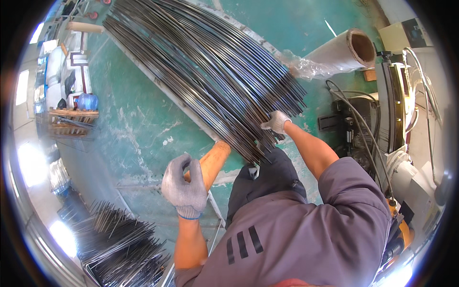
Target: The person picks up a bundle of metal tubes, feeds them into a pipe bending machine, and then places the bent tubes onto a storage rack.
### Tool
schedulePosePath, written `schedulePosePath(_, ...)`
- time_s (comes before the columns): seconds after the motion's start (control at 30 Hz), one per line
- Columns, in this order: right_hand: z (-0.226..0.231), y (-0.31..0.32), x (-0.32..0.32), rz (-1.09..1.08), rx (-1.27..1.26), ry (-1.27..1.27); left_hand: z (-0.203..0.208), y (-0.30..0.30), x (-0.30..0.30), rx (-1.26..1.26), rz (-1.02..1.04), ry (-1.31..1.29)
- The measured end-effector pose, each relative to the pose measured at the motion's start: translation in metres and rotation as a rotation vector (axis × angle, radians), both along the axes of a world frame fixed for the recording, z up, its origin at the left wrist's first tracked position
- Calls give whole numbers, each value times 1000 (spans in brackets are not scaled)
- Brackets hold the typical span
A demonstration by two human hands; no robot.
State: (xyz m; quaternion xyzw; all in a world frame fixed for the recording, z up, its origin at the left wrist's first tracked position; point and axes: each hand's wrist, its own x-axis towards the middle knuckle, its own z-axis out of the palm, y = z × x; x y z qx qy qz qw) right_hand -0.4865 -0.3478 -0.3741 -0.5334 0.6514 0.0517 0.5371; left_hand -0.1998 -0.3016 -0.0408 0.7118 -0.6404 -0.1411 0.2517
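Rods (205,71) run upper-left to lower-right; right hand (276,122) nearer, at their ends, grip indeterminable; left hand (185,187) apart, fingers curled, empty.

Long rods (191,71) before the person (296,234)
The roll (330,52) is right of them, the machine (395,110) farther right. At left, a container (88,102) is on a stand (71,125); a second rod pile (124,246) lies nearer to the person.

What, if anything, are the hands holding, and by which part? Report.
The right hand is at the near ends of the metal rods; whether it grips any cannot be told. The left hand is loosely curled and appears to hold nothing.
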Motion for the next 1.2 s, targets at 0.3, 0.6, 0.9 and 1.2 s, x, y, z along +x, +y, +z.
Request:
schedulePosePath(0.3, 31, 35, 17, -376, 102, -348, 4, 23, 6, -154, -100, 198)
schedulePosePath(0.6, 80, 65, 65, -165, -159, 10, 7, 128, 0, -286, -460, 360)
schedulePosePath(0.9, 228, 317, 46, -271, -89, 214, -170, 148, 13, 489, -130, 1134)
schedulePosePath(1.2, 295, 665, 24, -459, -13, 721, -222, 122, -61, 1032, 196, 1842)
